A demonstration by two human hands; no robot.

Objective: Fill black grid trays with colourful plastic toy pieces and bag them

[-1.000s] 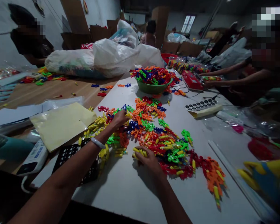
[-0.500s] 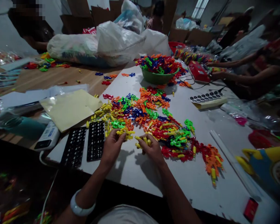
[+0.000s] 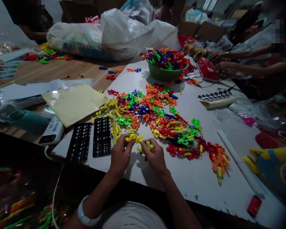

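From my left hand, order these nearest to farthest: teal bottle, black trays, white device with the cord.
1. Black trays: just left of your left hand.
2. White device: beyond the trays, farther left.
3. Teal bottle: leftmost, past the device.

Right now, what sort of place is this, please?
Probably a small workshop for assembling or packing toys: a green bowl heaped with colourful plastic pieces, large plastic sacks behind, and hands putting yellow pieces together at a white table.

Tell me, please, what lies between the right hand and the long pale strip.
In the head view, red and orange plastic pieces lie between the right hand and strip.
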